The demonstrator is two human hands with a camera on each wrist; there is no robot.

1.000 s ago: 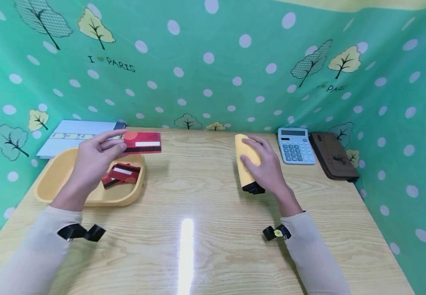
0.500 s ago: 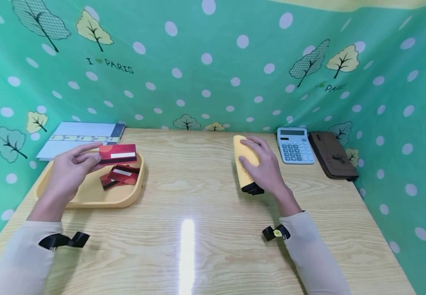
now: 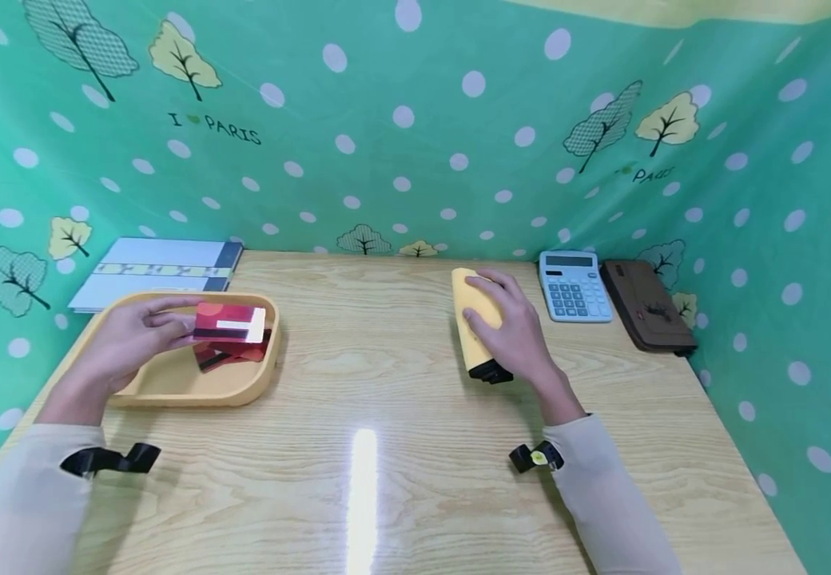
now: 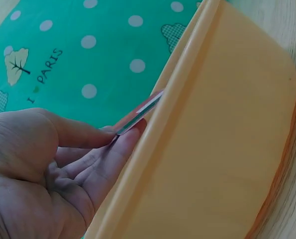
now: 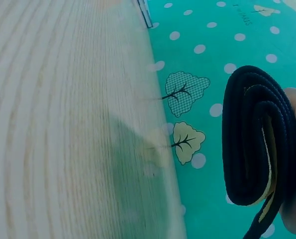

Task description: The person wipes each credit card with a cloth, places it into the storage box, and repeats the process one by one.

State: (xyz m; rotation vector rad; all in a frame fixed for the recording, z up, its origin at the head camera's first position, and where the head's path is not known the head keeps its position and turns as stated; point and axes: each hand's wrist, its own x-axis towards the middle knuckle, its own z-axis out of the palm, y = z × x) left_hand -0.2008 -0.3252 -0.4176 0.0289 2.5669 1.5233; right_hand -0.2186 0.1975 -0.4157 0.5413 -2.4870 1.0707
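In the head view my left hand (image 3: 124, 339) pinches a red bank card (image 3: 224, 315) between thumb and fingers, with its white strip and dark stripe facing up. The card is over the yellow tray (image 3: 260, 390), where several more red cards (image 3: 214, 361) lie, partly hidden by it. From the left wrist, the card (image 4: 138, 115) appears nearly edge-on at the tray's rim (image 4: 172, 94). On the right, my right hand (image 3: 516, 327) grips a yellow rolled or folded item (image 3: 470, 327) with a black end. Its layered black edge (image 5: 242, 144) faces the right wrist camera.
A light blue calculator (image 3: 575, 286) and a brown wallet (image 3: 649, 307) lie at the back right. Behind the tray is a pale blue notebook (image 3: 157, 267). A green dotted cloth (image 3: 401, 152) hangs along the back and sides of the wooden table (image 3: 430, 479).
The left hand, holding the bank card, has moved left and lower, from above the tray's right side to closer over the loose cards. The right hand keeps its grip, nearly still.
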